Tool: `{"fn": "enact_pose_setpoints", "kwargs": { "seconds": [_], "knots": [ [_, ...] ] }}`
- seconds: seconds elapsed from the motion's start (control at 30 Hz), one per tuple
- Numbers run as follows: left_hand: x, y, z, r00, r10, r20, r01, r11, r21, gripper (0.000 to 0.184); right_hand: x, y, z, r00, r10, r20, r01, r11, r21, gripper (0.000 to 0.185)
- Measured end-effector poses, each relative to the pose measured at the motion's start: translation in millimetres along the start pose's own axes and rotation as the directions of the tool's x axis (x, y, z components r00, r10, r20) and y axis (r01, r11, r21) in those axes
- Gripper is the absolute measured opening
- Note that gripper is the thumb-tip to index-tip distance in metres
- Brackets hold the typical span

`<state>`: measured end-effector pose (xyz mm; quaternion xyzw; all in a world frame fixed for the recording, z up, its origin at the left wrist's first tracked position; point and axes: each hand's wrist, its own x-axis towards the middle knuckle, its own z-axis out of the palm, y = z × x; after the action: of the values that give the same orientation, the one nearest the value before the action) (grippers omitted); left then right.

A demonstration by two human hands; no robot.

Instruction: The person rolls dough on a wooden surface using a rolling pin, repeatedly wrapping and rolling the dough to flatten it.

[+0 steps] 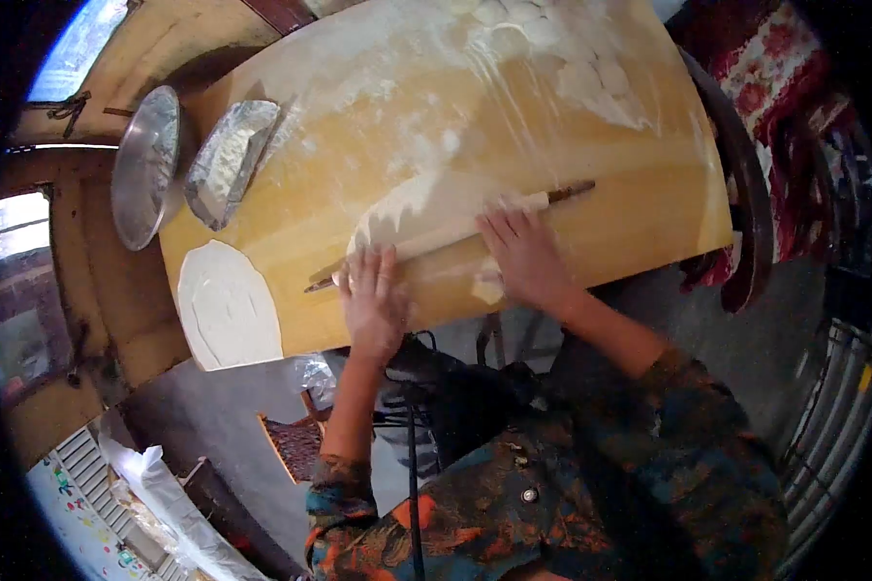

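Observation:
A thin rolling pin (572, 191) lies slanted across the floury wooden board, its dark ends showing and its middle wrapped in pale dough (446, 234). Part of a dough sheet (412, 205) spreads flat just beyond it. My left hand (376, 302) rests over the pin's left part, fingers stretched out on the dough. Further right, my right hand (528, 257) lies palm down with its fingers spread on the wrapped pin. Both palms hide parts of the pin. A small dough scrap (487, 289) is near my right hand.
An oval dough sheet (228, 305) lies at the board's (649, 208) left corner. Above it are a flour-filled container (228, 169) and a metal bowl (145, 169). Floury dough pieces (591, 82) sit at the far right. A curved dark chair part (746, 194) stands beside the board.

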<state>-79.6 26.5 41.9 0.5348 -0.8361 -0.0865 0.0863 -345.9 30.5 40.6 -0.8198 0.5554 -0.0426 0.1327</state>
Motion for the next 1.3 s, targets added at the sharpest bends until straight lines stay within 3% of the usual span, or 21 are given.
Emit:
{"fn": "enact_pose_setpoints", "kwargs": {
  "seconds": [0.03,0.1,0.17,0.2,0.27,0.33,0.4,0.43,0.5,0.57,0.6,0.63,0.7,0.77,0.8,0.9,1.0,1.07,1.1,1.2,1.3],
  "knots": [
    [0.9,-0.3,9.2,0.996,-0.04,0.083,0.035,0.997,0.062,0.074,9.5,2.9,4.8,1.0,0.009,-0.024,-0.01,0.999,-0.038,0.068],
    [41.7,-19.1,27.2,0.995,-0.102,-0.013,0.103,0.982,0.16,0.072,29.7,9.8,13.3,0.998,0.018,-0.06,-0.025,0.993,-0.117,0.071],
    [90.0,-35.1,30.0,0.985,-0.144,-0.096,0.159,0.972,0.173,0.071,90.2,21.5,7.2,0.96,0.044,-0.277,-0.113,0.965,-0.238,0.066],
    [116.2,-43.0,22.8,0.972,-0.156,-0.178,0.183,0.972,0.149,0.071,104.2,28.6,10.3,0.941,0.04,-0.336,-0.112,0.973,-0.2,0.065],
    [117.7,-48.5,24.3,0.979,-0.139,-0.148,0.16,0.977,0.14,0.07,130.9,40.3,10.1,0.887,0.035,-0.461,-0.103,0.987,-0.125,0.063],
    [89.7,-39.5,22.1,0.99,-0.131,-0.055,0.137,0.984,0.117,0.071,89.6,40.4,0.4,0.982,-0.052,-0.181,0.046,0.998,-0.039,0.063],
    [28.0,-20.6,17.4,0.989,-0.126,0.076,0.128,0.991,-0.03,0.076,33.5,30.6,0.5,0.991,-0.052,0.123,0.059,0.997,-0.053,0.063],
    [10.3,-9.8,10.3,0.976,-0.138,0.169,0.142,0.99,-0.012,0.075,22.7,29.0,2.1,0.993,-0.079,0.092,0.083,0.996,-0.034,0.063],
    [40.9,-21.8,6.8,0.975,-0.148,0.165,0.146,0.989,0.025,0.071,18.6,29.7,-0.5,0.991,-0.132,0.024,0.132,0.991,-0.002,0.064],
    [98.4,-62.7,18.6,0.991,-0.128,-0.038,0.129,0.991,0.041,0.066,101.0,51.6,-4.6,0.99,-0.118,-0.071,0.09,0.945,-0.316,0.065],
    [141.4,-92.5,28.3,0.964,-0.099,-0.245,0.113,0.993,0.041,0.064,153.9,83.3,3.1,0.972,-0.025,-0.233,-0.026,0.977,-0.212,0.061],
    [172.9,-94.3,15.1,0.957,-0.155,-0.246,0.169,0.985,0.035,0.061,193.0,109.1,9.9,0.92,0.078,-0.384,-0.122,0.988,-0.091,0.058],
    [215.5,-107.1,-3.7,0.955,-0.184,-0.233,0.19,0.982,0.003,0.057,222.7,115.7,-48.1,0.887,0.116,-0.447,-0.11,0.993,0.039,0.054],
    [215.3,-129.4,-0.6,0.978,-0.155,-0.141,0.148,0.987,-0.063,0.054,226.7,129.1,-57.9,0.963,0.165,-0.214,-0.16,0.986,0.041,0.055],
    [219.2,-138.0,2.8,0.971,-0.157,-0.178,0.155,0.988,-0.029,0.054,229.8,139.9,-61.1,0.977,0.188,-0.104,-0.186,0.982,0.029,0.055],
    [217.5,-147.3,8.9,0.958,-0.172,-0.231,0.185,0.982,0.036,0.054,227.8,157.0,-40.7,0.938,0.025,-0.346,-0.079,0.986,-0.143,0.054],
    [202.8,-142.4,2.4,0.954,-0.214,-0.21,0.23,0.972,0.057,0.055,218.1,161.0,-41.1,0.95,0.104,-0.295,-0.123,0.992,-0.043,0.054],
    [181.6,-131.8,-4.6,0.951,-0.23,-0.205,0.256,0.961,0.109,0.056,197.9,159.3,-35.7,0.96,0.113,-0.256,-0.145,0.984,-0.108,0.054],
    [168.6,-125.5,-11.6,0.949,-0.288,-0.13,0.298,0.952,0.072,0.057,182.6,157.8,-30.0,0.965,0.12,-0.232,-0.156,0.978,-0.141,0.054],
    [114.6,-121.6,5.6,0.941,-0.281,-0.19,0.311,0.939,0.15,0.058,128.3,147.5,-13.0,0.957,0.072,-0.282,-0.13,0.972,-0.196,0.054],
    [55.4,-105.9,14.3,0.954,-0.232,-0.192,0.268,0.944,0.191,0.059,74.9,118.3,-9.1,0.969,0.127,-0.213,-0.152,0.983,-0.102,0.052]
  ]
}}
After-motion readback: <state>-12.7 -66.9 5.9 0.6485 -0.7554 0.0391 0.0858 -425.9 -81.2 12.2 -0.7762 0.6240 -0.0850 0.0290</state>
